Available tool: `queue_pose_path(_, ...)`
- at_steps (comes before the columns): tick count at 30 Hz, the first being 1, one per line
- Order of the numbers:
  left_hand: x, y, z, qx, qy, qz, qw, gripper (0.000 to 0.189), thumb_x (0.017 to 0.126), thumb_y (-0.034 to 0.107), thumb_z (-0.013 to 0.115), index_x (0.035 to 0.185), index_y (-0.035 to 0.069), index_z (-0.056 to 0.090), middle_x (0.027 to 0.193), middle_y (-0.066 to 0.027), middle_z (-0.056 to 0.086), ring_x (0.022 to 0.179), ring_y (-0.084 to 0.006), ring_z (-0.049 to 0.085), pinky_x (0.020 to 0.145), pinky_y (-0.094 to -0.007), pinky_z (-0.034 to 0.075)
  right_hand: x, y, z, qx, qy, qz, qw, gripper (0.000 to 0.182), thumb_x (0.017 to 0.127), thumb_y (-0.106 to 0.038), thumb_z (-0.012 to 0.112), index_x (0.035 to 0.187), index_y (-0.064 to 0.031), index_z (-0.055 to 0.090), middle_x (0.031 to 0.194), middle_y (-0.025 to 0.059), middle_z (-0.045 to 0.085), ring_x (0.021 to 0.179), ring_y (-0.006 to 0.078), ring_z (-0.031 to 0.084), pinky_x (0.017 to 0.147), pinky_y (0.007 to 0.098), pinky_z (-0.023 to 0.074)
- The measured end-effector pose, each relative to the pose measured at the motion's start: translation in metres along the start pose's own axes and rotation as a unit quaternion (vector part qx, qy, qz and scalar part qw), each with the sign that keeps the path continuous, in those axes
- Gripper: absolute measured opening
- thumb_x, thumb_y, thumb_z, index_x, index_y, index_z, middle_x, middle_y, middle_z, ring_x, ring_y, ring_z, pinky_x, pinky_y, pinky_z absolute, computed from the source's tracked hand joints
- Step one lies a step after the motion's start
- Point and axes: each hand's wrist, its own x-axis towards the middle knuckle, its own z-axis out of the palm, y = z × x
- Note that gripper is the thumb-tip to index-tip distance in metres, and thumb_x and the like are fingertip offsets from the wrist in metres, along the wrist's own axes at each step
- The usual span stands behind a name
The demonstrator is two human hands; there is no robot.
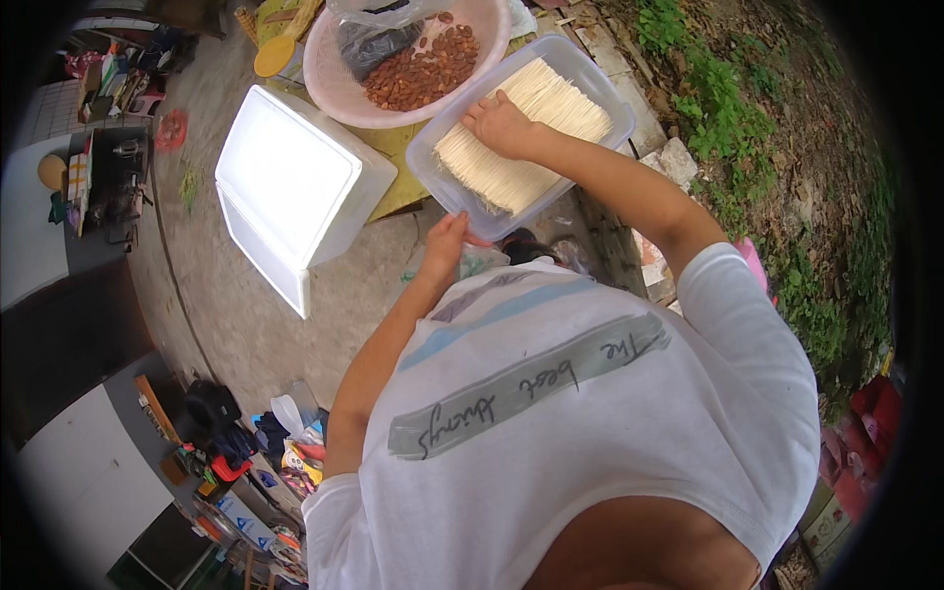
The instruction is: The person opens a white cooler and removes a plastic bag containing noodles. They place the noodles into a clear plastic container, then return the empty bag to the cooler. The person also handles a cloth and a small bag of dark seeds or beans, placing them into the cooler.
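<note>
A translucent plastic tub (623,114) holds a thick layer of thin pale strands (509,184), either dried noodles or fine sticks; I cannot tell which. My right hand (501,127) lies on top of the strands, thumb apart from the fingers, with nothing visibly lifted. At the tub's near corner my left hand (446,247) grips the edge, thumb above and fingers partly hidden below. A clear plastic bag (479,259) with green print shows just beneath that hand.
A pink plastic basket (335,99) with brown nuts or seeds (420,74) and a dark bag (380,48) stands beyond the tub. Left of it are a yellow-lidded jar (276,57) and a white box (295,177). Plants (726,103) grow at right.
</note>
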Motion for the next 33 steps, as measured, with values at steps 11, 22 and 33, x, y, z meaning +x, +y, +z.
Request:
queue_pose_path(11, 0.000, 0.001, -0.001, 0.007, 0.005, -0.017, 1.000, 0.026, 0.092, 0.024, 0.043, 0.095, 0.001, 0.053, 0.081, -0.0106, 0.062, 0.068, -0.0219, 0.062, 0.072, -0.0297, 0.045, -0.014, -0.001, -0.001, 0.058, 0.006, 0.038, 0.998, 0.019, 0.078, -0.013, 0.049, 0.094, -0.0105, 0.059, 0.096, 0.0086, 0.056, 0.095, 0.0238, 0.054, 0.083, 0.0435, 0.0361)
queue_pose_path(22, -0.002, 0.001, 0.004, 0.015, 0.033, -0.028, 0.999, 0.027, 0.091, 0.024, 0.043, 0.097, 0.000, 0.052, 0.084, -0.0144, 0.062, 0.069, -0.0229, 0.063, 0.067, -0.0285, 0.046, -0.007, -0.014, -0.020, 0.057, 0.145, 0.057, 0.986, 0.016, 0.077, -0.011, 0.046, 0.091, -0.0081, 0.053, 0.088, 0.0061, 0.058, 0.091, 0.0228, 0.055, 0.091, 0.0445, 0.0343)
queue_pose_path(33, -0.001, 0.002, 0.001, 0.025, 0.006, -0.029, 0.999, 0.028, 0.092, 0.024, 0.043, 0.095, -0.002, 0.052, 0.084, -0.0145, 0.062, 0.073, -0.0224, 0.062, 0.075, -0.0324, 0.046, -0.086, -0.016, -0.020, 0.117, 0.076, 0.120, 0.983, 0.022, 0.072, -0.016, 0.054, 0.092, -0.0062, 0.055, 0.097, 0.0088, 0.052, 0.100, 0.0233, 0.049, 0.084, 0.0440, 0.0382)
